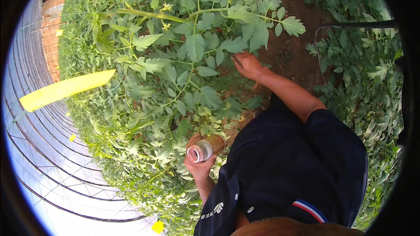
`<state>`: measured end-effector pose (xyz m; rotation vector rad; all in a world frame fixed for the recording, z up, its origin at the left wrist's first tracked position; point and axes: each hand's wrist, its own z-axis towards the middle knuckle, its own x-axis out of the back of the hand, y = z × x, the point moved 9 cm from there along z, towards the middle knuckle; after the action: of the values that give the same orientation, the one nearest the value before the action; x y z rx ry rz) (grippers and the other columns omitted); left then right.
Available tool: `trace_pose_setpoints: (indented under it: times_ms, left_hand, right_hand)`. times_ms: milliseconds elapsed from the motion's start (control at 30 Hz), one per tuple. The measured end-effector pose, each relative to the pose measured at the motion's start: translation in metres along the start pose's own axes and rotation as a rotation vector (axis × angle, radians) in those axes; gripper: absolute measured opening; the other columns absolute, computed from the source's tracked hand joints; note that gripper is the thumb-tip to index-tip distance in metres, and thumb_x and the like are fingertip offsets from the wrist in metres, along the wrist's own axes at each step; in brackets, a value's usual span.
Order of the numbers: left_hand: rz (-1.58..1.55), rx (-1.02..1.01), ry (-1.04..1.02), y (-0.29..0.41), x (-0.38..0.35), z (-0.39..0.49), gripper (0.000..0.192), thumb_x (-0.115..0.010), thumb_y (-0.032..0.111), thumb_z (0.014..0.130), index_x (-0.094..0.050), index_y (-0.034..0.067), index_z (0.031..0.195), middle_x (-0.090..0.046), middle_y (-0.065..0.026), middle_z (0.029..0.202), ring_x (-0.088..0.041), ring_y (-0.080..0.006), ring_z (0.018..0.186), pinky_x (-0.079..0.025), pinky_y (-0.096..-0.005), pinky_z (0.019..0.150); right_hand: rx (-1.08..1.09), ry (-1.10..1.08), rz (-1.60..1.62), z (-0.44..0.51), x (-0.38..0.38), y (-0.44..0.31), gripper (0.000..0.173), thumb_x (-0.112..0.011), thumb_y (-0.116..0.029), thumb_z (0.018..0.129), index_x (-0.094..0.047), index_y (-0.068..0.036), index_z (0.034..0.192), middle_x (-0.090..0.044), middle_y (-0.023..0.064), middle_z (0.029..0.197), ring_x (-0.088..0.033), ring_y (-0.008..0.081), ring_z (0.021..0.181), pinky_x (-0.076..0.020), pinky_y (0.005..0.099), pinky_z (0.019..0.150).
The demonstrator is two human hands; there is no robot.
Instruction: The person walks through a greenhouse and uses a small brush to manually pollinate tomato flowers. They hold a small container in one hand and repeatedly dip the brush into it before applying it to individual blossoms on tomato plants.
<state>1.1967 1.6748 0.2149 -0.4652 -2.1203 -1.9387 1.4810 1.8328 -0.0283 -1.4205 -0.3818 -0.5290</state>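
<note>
My left hand [198,167] is wrapped around a clear jar [206,149] with a brownish label. The jar is tilted, and its uncapped mouth and pale rim face the camera; what it contains is unclear. My right hand [247,65] reaches low at the edge of a tomato plant [195,46], just below its leaves. Some of its fingertips are hidden, so whether it grips anything does not show. Yellow tomato flowers [166,26] hang from a thick stem [151,14] beyond that hand.
Dense tomato foliage [147,170] fills the row before me. Bare soil [285,46] runs beside it, with another leafy row [370,82] behind. A yellow strip [67,90] hangs at left under the curved greenhouse frame [42,157]. A dark cable [318,52] loops at right.
</note>
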Motion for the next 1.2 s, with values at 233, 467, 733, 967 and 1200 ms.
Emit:
trace_pose_setpoints:
  times_ms: [233,467,733,967,1200]
  left_hand:
    - [-0.017,0.013,-0.016,-0.003,-0.007,0.001,0.081,-0.097,0.027,0.065,-0.06,-0.012,0.125,-0.06,-0.0235,0.135,-0.066,-0.0325,0.117,-0.054,-0.0453,0.101]
    - [-0.027,0.006,-0.024,0.003,-0.012,0.005,0.08,-0.097,0.024,0.066,-0.06,-0.012,0.127,-0.059,-0.0239,0.136,-0.066,-0.0331,0.118,-0.054,-0.0451,0.101]
    - [-0.019,0.0,-0.011,0.003,-0.008,0.005,0.079,-0.097,0.022,0.066,-0.059,-0.012,0.127,-0.059,-0.0236,0.137,-0.065,-0.0327,0.119,-0.053,-0.0454,0.102]
    - [-0.026,0.025,-0.011,0.003,-0.015,0.005,0.081,-0.097,0.024,0.066,-0.059,-0.012,0.127,-0.06,-0.0229,0.136,-0.066,-0.0331,0.118,-0.053,-0.0456,0.101]
    - [-0.002,0.044,0.025,0.004,-0.014,0.003,0.079,-0.097,0.021,0.065,-0.06,-0.012,0.127,-0.06,-0.0225,0.136,-0.066,-0.0324,0.118,-0.053,-0.045,0.101]
  right_hand:
    - [0.108,0.105,0.088,0.008,0.001,-0.008,0.025,-0.061,-0.014,0.097,-0.063,-0.001,0.119,-0.064,0.0226,0.107,-0.063,0.0447,0.096,-0.0527,0.0515,0.084]
    - [0.103,0.098,0.055,0.02,0.013,-0.011,0.027,-0.062,-0.013,0.097,-0.063,0.0,0.12,-0.064,0.021,0.104,-0.064,0.0433,0.093,-0.0537,0.0499,0.083]
    - [0.054,0.102,-0.023,0.0,0.037,-0.022,0.028,-0.06,-0.015,0.097,-0.063,0.001,0.121,-0.065,0.0225,0.102,-0.065,0.0437,0.095,-0.0539,0.0508,0.084]
    - [0.102,0.067,-0.008,0.014,0.025,-0.019,0.026,-0.058,-0.016,0.098,-0.063,0.0,0.117,-0.064,0.0214,0.1,-0.065,0.0419,0.096,-0.0537,0.0506,0.084]
    - [0.039,-0.066,-0.069,0.027,0.004,-0.006,0.021,-0.059,-0.019,0.097,-0.063,-0.001,0.106,-0.064,0.0204,0.1,-0.064,0.0416,0.095,-0.0527,0.0514,0.084]
